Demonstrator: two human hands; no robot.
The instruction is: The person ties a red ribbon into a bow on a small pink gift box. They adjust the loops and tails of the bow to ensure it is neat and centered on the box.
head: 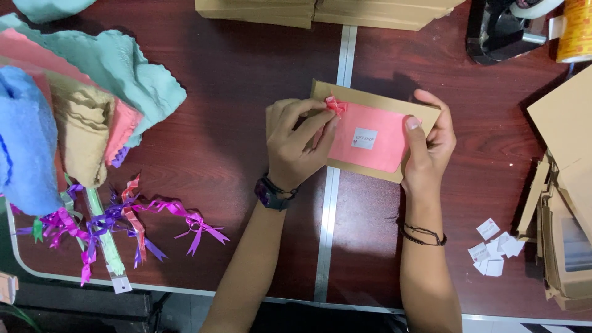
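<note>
A flat brown cardboard box with a pink window lies on the dark red table, a small white sticker in the middle of the window. My left hand pinches a small pink ribbon bow against the box's top left corner. My right hand grips the box's right edge, thumb on the pink window. A dark watch is on my left wrist, and thin black bands are on my right.
Folded cloths in teal, pink, tan and blue are piled at left. Loose ribbon bows lie below them. Small white stickers and stacked brown boxes sit at right. A tape dispenser stands at top right.
</note>
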